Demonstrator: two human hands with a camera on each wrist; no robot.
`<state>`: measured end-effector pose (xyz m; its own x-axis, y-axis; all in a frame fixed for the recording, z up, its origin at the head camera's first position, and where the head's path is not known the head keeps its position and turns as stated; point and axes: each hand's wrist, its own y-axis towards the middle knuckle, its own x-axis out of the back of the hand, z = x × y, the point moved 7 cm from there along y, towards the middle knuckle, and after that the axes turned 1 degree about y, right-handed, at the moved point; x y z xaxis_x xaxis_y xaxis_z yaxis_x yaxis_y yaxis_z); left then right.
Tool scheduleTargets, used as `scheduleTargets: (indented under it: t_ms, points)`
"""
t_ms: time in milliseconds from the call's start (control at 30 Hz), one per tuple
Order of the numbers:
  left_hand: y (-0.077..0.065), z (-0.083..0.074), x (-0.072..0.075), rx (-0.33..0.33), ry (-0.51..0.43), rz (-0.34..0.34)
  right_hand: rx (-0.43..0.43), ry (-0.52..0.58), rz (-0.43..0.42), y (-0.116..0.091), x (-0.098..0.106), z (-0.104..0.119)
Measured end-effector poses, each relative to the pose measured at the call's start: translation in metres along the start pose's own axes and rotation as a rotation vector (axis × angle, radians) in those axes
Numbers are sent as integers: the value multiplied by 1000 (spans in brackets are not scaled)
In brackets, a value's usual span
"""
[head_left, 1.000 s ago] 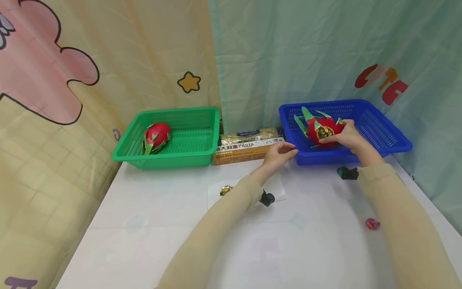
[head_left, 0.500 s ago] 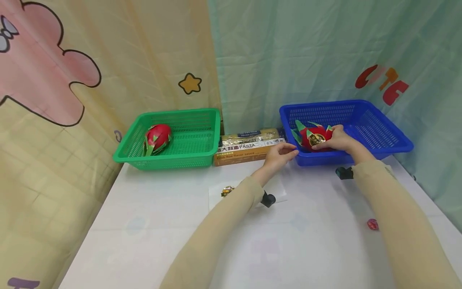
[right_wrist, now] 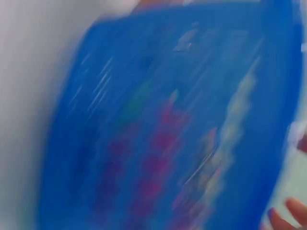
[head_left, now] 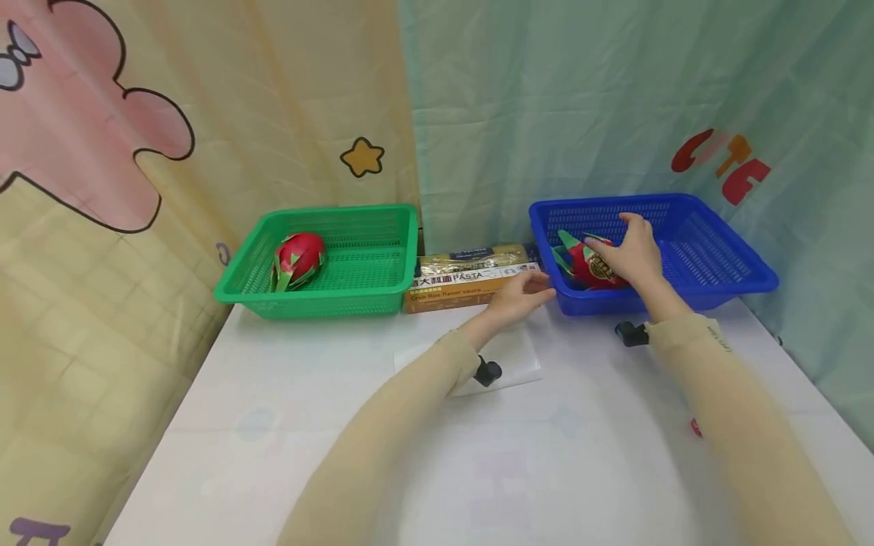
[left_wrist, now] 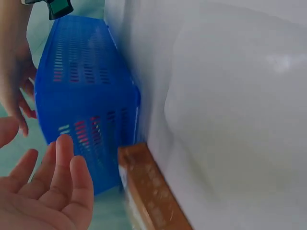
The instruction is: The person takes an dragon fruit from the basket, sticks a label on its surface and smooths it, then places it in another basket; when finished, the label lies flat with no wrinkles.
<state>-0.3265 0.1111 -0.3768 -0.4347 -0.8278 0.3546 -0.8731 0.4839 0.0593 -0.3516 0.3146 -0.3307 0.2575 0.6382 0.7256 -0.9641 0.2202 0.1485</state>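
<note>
A red dragon fruit (head_left: 592,268) with green leaf tips and a dark round sticker lies at the left end of the blue basket (head_left: 725,254). Just over it is my right hand (head_left: 636,254), thumb and fingers spread apart and holding nothing. My left hand (head_left: 514,302) hovers by the basket's front left corner, fingers loosely bent, nothing in it. In the left wrist view the palm and fingers of my left hand (left_wrist: 53,191) show beside the basket wall (left_wrist: 88,103). The right wrist view is blurred; red shows through the basket's slots (right_wrist: 156,167).
Another dragon fruit (head_left: 302,254) lies in the green basket (head_left: 355,301) at the left. Between the baskets stand a brown pasta box (head_left: 451,294) and a yellow pasta pack (head_left: 471,259). A white sheet (head_left: 515,362) and a small red item (head_left: 696,428) lie on the white table.
The dragon fruit went down and left within the blue basket under my right hand, which has now let go and risen slightly. My left hand shifted a little left, away from the basket corner.
</note>
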Motion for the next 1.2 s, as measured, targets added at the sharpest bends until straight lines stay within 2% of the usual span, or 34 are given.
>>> scheduleTargets:
  t_ms: [67, 133, 233, 333, 467, 567, 667, 733, 833, 900, 1000, 1100, 1200]
  points:
    - [-7, -7, 13, -61, 98, 77, 88, 148, -176, -6, 3, 25]
    - [-15, -12, 33, -114, 162, 144, 196, 316, -299, -14, 2, 51]
    - [-28, -17, 75, -157, 215, 170, 347, 527, -375, -25, -10, 89]
    - [-38, -16, 133, -145, 191, 75, 434, 678, -328, -32, -34, 121]
    - [-50, -13, 214, -117, 115, -153, 426, 748, -131, -37, -83, 152]
    - [-62, -12, 267, -88, 76, -335, 379, 685, 40, -41, -123, 171]
    - [-74, -12, 313, -62, 28, -489, 342, 579, 203, -46, -161, 185]
    - [-81, -11, 337, -70, -9, -579, 335, 497, 286, -50, -181, 191]
    - [-90, -7, 367, -98, -49, -701, 359, 378, 349, -57, -202, 197]
    - [-96, -1, 381, -106, -69, -767, 379, 317, 359, -60, -211, 200]
    - [-106, 14, 396, -86, -116, -836, 387, 241, 338, -63, -218, 203]
    - [-113, 29, 402, -49, -162, -872, 366, 164, 307, -65, -222, 202]
    - [-117, 43, 405, -15, -185, -905, 346, 131, 303, -64, -225, 199]
